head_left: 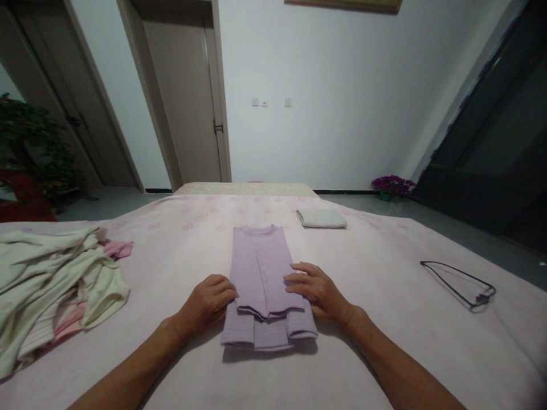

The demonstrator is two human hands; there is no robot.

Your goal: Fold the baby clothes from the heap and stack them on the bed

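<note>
Head view: folded lilac ribbed top [260, 267] on the pink bedspread [376, 319], its long axis running straight away from you, collar [256, 229] farthest. Your left hand [206, 304] and right hand [316, 289] flank it, both open and flat against its edges, clamping nothing.

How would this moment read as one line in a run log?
left hand: at edge of folded lilac shirt | right hand: fingers on shirt | nearby: crumpled cream clothes, folded white cloth, wire hanger
</note>
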